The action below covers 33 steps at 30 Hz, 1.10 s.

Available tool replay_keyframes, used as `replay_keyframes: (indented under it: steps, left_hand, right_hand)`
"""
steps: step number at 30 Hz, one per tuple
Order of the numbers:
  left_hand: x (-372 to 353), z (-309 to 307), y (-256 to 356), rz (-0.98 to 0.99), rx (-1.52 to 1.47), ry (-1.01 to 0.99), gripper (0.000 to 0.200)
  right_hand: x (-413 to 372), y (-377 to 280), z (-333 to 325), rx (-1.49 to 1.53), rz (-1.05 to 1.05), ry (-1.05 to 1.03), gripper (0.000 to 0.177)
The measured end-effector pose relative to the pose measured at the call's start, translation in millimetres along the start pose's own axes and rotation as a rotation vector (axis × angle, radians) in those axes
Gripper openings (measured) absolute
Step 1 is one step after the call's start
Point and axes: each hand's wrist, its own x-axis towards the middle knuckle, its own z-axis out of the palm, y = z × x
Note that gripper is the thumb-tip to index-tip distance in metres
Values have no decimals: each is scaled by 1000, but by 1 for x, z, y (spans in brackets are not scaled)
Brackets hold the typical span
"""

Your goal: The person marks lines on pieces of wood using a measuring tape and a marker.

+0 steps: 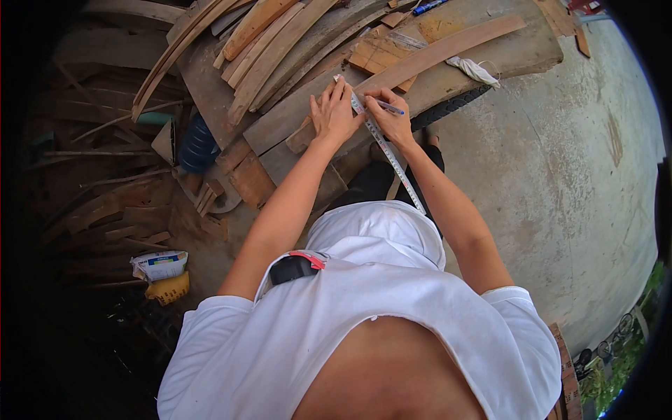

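Observation:
My left hand [335, 113] lies on the end of a curved wooden board [441, 50], its fingers spread and touching a white measuring tape [392, 160]. The tape runs from the board down toward my lap. Beside it, my right hand [390, 117] is closed around a blue pen [389, 107], near the tape and the board's near end. A black and red tape-measure case [295, 267] rests against my white shirt at the left. The pen's tip is too small to make out.
Curved wooden pieces [280, 59] are stacked at the upper left. A white cloth [474, 71] lies on the bench edge [532, 59], above a black tire [455, 105]. A blue bottle [198, 145] stands left of the bench. A yellow container [168, 288] is lower left.

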Motion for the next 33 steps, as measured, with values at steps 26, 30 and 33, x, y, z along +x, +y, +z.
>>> replay_keyframes:
  steps: [26,30,33]
  left_hand:
    - [0,-3,2,-22,60,-4,75]
    - [1,5,-2,2,-18,56,78]
    - [1,5,-2,1,-3,40,77]
  right_hand:
    - [-5,-5,5,-259,-182,-27,26]
    - [-12,-4,1,-269,-171,-26,26]
    - [2,-6,10,-286,-205,-19,26]
